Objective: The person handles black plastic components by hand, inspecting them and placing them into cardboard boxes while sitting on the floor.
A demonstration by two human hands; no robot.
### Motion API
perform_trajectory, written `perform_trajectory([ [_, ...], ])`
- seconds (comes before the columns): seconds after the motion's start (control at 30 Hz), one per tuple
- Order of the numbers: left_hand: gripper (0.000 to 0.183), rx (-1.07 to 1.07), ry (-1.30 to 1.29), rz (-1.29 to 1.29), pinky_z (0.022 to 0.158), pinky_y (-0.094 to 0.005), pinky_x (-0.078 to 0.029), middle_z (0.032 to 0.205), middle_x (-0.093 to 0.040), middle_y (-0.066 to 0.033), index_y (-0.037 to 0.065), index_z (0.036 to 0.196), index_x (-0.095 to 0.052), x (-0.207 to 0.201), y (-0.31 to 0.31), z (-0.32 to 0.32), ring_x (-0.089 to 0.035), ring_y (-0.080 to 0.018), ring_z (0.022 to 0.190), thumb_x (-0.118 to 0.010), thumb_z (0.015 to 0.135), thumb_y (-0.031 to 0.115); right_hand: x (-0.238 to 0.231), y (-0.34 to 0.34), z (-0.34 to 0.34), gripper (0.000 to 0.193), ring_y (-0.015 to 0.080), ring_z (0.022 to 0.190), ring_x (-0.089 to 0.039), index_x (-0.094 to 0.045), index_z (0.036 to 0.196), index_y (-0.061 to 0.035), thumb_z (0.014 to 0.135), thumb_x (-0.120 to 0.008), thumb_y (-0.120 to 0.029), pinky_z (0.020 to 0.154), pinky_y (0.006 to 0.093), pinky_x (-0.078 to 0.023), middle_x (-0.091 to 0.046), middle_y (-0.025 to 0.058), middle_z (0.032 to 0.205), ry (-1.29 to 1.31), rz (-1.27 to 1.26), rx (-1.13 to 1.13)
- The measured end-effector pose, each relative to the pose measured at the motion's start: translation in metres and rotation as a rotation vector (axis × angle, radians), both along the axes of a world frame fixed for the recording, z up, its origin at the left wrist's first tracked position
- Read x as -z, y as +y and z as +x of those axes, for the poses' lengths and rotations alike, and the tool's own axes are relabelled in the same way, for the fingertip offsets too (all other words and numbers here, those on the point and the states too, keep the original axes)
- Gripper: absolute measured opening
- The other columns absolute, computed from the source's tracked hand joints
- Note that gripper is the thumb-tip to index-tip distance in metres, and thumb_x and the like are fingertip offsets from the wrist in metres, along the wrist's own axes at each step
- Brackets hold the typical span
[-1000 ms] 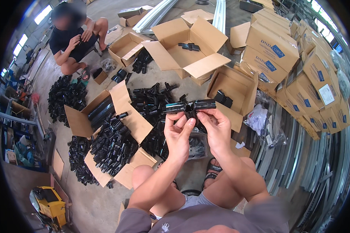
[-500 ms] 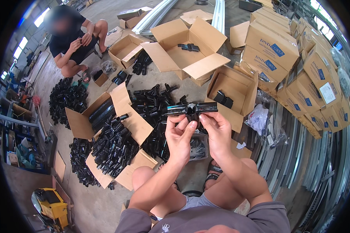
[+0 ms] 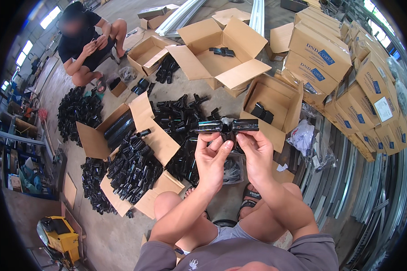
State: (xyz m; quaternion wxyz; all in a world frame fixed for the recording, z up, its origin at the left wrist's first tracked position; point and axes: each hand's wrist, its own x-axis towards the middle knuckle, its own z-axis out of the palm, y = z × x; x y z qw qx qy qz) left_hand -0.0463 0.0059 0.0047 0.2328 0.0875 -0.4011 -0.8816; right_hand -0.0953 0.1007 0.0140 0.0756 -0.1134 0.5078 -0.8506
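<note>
Between my two hands I hold a glossy black tube connector [image 3: 246, 125] level, its two arms pointing left and right and a short part hanging at the middle. My left hand [image 3: 212, 158] grips it from below near the centre, thumb and fingers closed. My right hand [image 3: 256, 151] pinches the other arm beside the middle part. Just beyond lies a loose heap of similar black connectors [image 3: 178, 115]. To the left, a tipped carton [image 3: 91, 141] spills many more. The underside of the held piece is partly hidden by my fingers.
Open cartons [image 3: 192, 61] stand ahead, one with a connector inside. At right are stacked sealed cartons [image 3: 319, 49] and long metal bars [image 3: 348, 180]. A co-worker [image 3: 83, 40] squats at far left, hands together. A yellow machine [image 3: 61, 239] stands lower left; a clear plastic bin [image 3: 233, 169] sits below my hands.
The held connector and both hands have shifted slightly right in the picture, along with much of the scene. My grip looks the same.
</note>
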Motion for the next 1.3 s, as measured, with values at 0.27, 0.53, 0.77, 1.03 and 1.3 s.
perform_trajectory([
  [0.27,0.030,0.031,-0.022,0.033,0.093,-0.0302,-0.052,0.119,-0.065,-0.0145,0.006,0.111,-0.048,-0.001,0.000,0.002,-0.063,-0.0188,0.110,-0.066,0.090,-0.006,0.002,0.002,-0.001,0.021,0.0100,0.096,-0.063,-0.067,0.113,-0.0002,0.091,-0.068,-0.001,0.088,0.0250,-0.050,-0.069,0.0049,0.106,-0.031,0.038,0.002],
  [0.53,0.032,0.021,-0.014,0.010,0.091,-0.0295,-0.052,0.118,-0.063,-0.0127,0.007,0.111,-0.048,-0.002,-0.001,0.004,-0.063,-0.0182,0.108,-0.066,0.089,-0.008,-0.002,0.004,0.000,0.023,0.0113,0.095,-0.065,-0.067,0.111,0.0002,0.088,-0.070,0.003,0.089,0.0263,-0.051,-0.070,0.0056,0.105,-0.040,0.021,-0.012],
  [0.77,0.032,0.012,0.001,-0.026,0.090,-0.0289,-0.052,0.119,-0.063,-0.0126,0.006,0.108,-0.049,-0.001,0.000,0.005,-0.062,-0.0168,0.108,-0.065,0.088,-0.011,0.000,0.011,-0.002,0.022,0.0111,0.096,-0.065,-0.069,0.109,-0.0009,0.087,-0.071,0.003,0.090,0.0267,-0.051,-0.071,0.0051,0.105,-0.073,0.005,-0.052],
  [1.03,0.032,0.022,0.018,-0.065,0.095,-0.0330,-0.051,0.118,-0.065,-0.0139,0.006,0.108,-0.047,-0.003,0.001,0.004,-0.064,-0.0189,0.110,-0.063,0.088,-0.012,-0.002,0.011,-0.001,0.022,0.0104,0.094,-0.066,-0.069,0.108,-0.0025,0.086,-0.073,0.002,0.089,0.0261,-0.051,-0.072,0.0036,0.102,-0.102,-0.029,-0.051],
  [1.3,0.031,0.018,0.011,-0.054,0.090,-0.0285,-0.054,0.117,-0.064,-0.0131,0.004,0.107,-0.048,-0.004,0.002,0.004,-0.063,-0.0171,0.107,-0.065,0.087,-0.013,0.006,0.004,0.006,0.018,0.0096,0.093,-0.065,-0.070,0.105,-0.0012,0.087,-0.072,0.002,0.084,0.0253,-0.051,-0.072,0.0047,0.101,-0.064,-0.036,0.059],
])
